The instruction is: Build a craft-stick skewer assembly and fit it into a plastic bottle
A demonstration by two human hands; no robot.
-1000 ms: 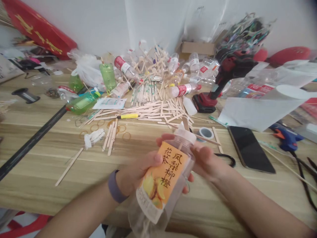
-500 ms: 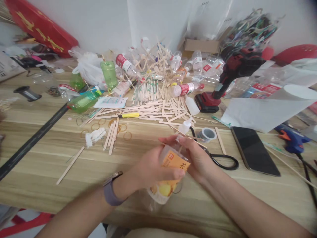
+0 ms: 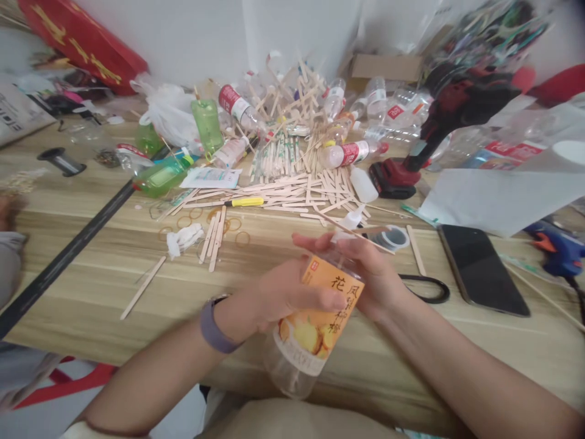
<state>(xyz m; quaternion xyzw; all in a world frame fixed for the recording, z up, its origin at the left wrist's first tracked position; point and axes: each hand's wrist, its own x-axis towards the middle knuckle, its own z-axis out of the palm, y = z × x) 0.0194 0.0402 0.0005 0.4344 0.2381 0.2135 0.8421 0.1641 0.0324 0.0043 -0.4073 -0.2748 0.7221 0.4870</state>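
Note:
A clear plastic bottle [image 3: 297, 375] with an orange fruit label is held at a slant above the table's front edge, its base toward me. My left hand [image 3: 278, 292] wraps its body, the thumb lying across the label. Around the neck end curls my right hand [image 3: 377, 271], its fingertips meeting near the top; they cover the mouth. A thin wooden stick [image 3: 336, 224] runs just past the right fingertips; whether they touch it I cannot tell. Behind that hand are a small white squeeze bottle [image 3: 351, 218], a roll of dark tape [image 3: 393, 236] and black-handled scissors [image 3: 441, 289].
Craft sticks [image 3: 283, 198] are heaped mid-table, a yellow-handled tool [image 3: 247, 202] among them. Plastic bottles crowd the back. On the right are a cordless drill [image 3: 450, 116], a phone [image 3: 484, 268] and a blue glue gun [image 3: 555, 250]. Another person's sleeve [image 3: 9, 262] shows at left.
The bottle has turned and tilted so more of its label faces me. Both hands keep their hold on it. The whole view has shifted slightly, and another person's sleeve now shows at left.

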